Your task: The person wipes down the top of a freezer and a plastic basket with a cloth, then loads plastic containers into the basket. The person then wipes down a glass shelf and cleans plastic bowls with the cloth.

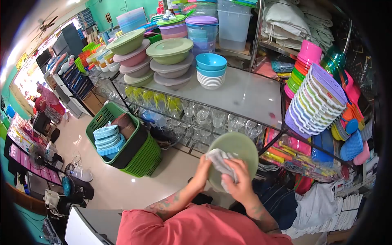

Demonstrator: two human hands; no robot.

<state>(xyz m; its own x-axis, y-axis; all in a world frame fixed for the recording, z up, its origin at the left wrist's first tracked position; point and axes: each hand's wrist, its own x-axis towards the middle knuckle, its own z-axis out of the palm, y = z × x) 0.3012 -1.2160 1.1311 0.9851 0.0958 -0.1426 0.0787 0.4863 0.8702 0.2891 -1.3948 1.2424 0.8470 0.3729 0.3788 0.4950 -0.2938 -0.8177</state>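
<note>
A pale green bowl (243, 143) is tilted in front of my chest, near the front edge of the glass shelf. My left hand (201, 173) is closed at the bowl's left rim, with one end of a greyish-white cloth at its fingers. Inside the bowl, my right hand (237, 179) grips the crumpled cloth (221, 162), which lies against the bowl's inner surface. Part of the bowl is hidden behind the hands and cloth.
On the glass shelf (249, 98) stand blue and white bowls (211, 62) and lidded bowls (169, 51). Stacked baskets (316, 102) stand right, green baskets (141, 157) on the floor left. Glassware (202, 114) fills the lower shelf. A person (50, 102) is far left.
</note>
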